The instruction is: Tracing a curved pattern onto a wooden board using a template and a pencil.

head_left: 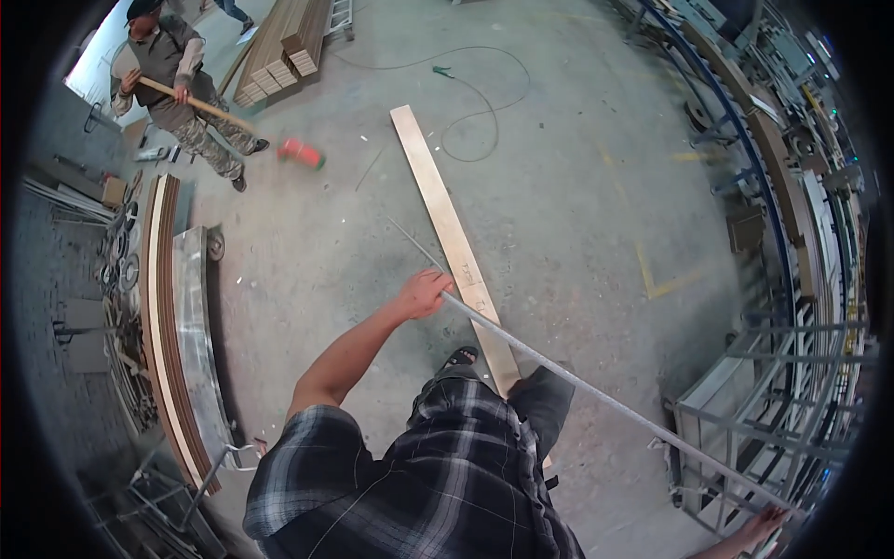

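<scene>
Head view: a long thin metal rod (596, 391) is held slantwise above a concrete floor (577, 205), from ten o'clock down to four o'clock. The left hand (424, 293) is closed around it near its upper part; the right hand (764, 529), at four o'clock, touches its lower end, but its grip cannot be made out. A pale wooden plank (447, 224) lies beneath, crossed by the rod. Stacked panels on a cart (177, 317) are seen at nine o'clock, metal racks (773, 391) at three o'clock. At eleven o'clock a broom (223, 116) is worked by another person (177, 79), well apart.
</scene>
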Motion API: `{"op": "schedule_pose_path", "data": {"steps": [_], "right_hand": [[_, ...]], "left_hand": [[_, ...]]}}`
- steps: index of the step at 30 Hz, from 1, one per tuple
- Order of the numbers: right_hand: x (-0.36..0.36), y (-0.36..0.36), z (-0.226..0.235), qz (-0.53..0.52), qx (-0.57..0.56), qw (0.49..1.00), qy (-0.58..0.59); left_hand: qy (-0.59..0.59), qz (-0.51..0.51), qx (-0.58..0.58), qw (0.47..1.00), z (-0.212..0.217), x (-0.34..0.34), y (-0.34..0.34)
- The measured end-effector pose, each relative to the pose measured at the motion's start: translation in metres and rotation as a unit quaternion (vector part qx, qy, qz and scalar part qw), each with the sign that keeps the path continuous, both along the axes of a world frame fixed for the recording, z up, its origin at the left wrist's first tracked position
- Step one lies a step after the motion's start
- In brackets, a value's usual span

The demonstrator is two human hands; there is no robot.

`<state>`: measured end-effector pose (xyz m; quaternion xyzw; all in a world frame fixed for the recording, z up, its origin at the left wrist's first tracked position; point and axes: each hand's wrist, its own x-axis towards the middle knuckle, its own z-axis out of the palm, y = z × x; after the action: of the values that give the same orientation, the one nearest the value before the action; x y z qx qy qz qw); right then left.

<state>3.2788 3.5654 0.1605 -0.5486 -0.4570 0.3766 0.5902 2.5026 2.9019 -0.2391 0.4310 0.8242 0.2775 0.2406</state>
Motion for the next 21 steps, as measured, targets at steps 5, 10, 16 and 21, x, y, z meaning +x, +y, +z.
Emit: {"op": "schedule_pose_path", "data": {"steps": [5,10,16,21], "right_hand": [[-0.192,0.294,-0.169,0.027,-0.029,0.999,0.007],[-0.266,0.515,-0.314,0.134,0.017,0.979,-0.155],[-0.505,0.717,-0.482,0.236,-0.222,0.941,0.100],[-0.678,0.881,-0.493,0.462,-0.214,0.856,0.086]], "left_hand": [[0.059,0.026,-0.106,0.992,0.004,-0.014,0.153],[0.164,0.201,-0.070,0.963,-0.003,-0.062,0.265],[0.190,0.321,-0.204,0.905,0.138,0.023,0.328],[0.152,0.380,-0.255,0.876,0.124,0.079,0.316]]}}
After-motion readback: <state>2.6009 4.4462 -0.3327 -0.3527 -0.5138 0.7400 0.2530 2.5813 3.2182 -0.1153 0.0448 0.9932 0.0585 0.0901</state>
